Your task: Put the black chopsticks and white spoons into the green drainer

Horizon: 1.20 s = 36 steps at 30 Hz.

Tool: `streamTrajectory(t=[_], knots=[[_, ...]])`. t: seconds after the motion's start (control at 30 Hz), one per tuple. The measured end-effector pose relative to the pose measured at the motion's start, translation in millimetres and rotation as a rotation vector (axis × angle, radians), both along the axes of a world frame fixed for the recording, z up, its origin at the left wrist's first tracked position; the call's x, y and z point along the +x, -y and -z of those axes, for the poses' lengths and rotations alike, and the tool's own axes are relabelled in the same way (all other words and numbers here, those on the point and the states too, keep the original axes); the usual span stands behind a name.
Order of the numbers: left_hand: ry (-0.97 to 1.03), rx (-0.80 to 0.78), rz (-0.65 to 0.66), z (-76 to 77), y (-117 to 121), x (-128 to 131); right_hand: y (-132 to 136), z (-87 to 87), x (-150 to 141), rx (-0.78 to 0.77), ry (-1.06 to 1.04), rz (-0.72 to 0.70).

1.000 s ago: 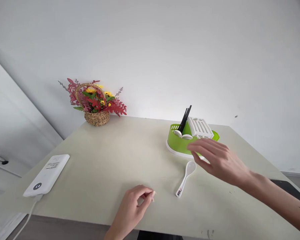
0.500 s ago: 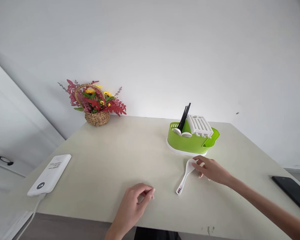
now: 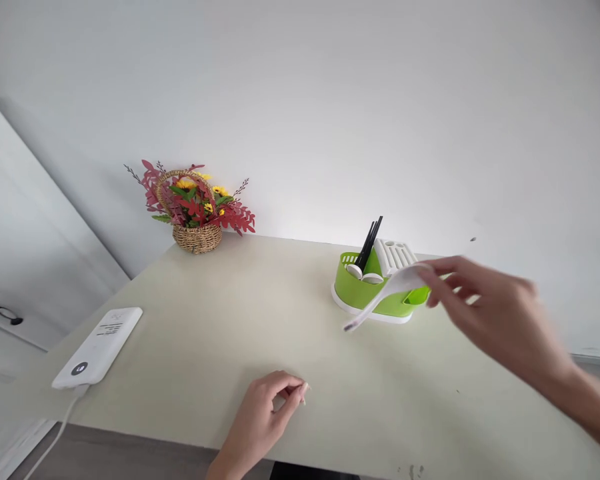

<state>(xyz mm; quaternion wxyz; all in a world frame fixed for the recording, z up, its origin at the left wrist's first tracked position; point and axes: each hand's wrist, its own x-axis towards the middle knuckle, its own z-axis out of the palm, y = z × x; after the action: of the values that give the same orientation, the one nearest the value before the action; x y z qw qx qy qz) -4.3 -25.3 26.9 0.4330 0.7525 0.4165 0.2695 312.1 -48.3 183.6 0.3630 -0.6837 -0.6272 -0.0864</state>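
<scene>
Raised above the table, my right hand [image 3: 495, 307] pinches a white soup spoon [image 3: 390, 288] by the edge of its bowl, the handle slanting down to the left. The spoon passes in front of a green utensil holder [image 3: 347, 288] with a white base and a slotted white rack [image 3: 394, 255]. Black chopsticks [image 3: 370, 243] and two white spoons [image 3: 373, 278] stand in the holder's left part. My left hand [image 3: 265, 417] rests at the table's near edge, thumb and fingertips pressed together, with nothing visible in them.
At the back left of the table [image 3: 220, 320] stands a wicker basket [image 3: 197, 239] of artificial flowers. A white power bank [image 3: 100, 347] with a cable lies at the left edge. Behind is a plain wall, and a white cabinet [image 3: 30, 220] stands to the left.
My right hand has lifted the spoon off the table, bringing it up in front of the holder. The left hand has stayed in place. The phone at the right is no longer visible.
</scene>
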Motion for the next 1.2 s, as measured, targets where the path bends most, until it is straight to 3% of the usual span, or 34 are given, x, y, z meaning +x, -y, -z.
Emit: streamTrajectory(t=[0.13,0.3,0.53,0.73,0.93,1.2], knots=[[0.011,0.008,0.000,1.1,1,-1,-14,-38.5,5,0.233,0.197,0.162],[0.026,0.007,0.013,1.6,3,-2,-59,-41.7,13,0.424,0.370,0.213],[0.034,0.000,0.020,3.2,2,-4,-91,-19.0,3,0.152,0.511,0.189],[0.040,-0.007,0.024,4.3,2,-5,-115,-3.2,-1,0.033,0.635,0.173],[0.025,-0.004,0.025,2.5,3,-6,-137,7.9,-10,-0.219,0.783,0.045],[0.018,-0.005,0.018,5.2,2,-5,-147,14.0,-26,-0.488,0.678,0.016]])
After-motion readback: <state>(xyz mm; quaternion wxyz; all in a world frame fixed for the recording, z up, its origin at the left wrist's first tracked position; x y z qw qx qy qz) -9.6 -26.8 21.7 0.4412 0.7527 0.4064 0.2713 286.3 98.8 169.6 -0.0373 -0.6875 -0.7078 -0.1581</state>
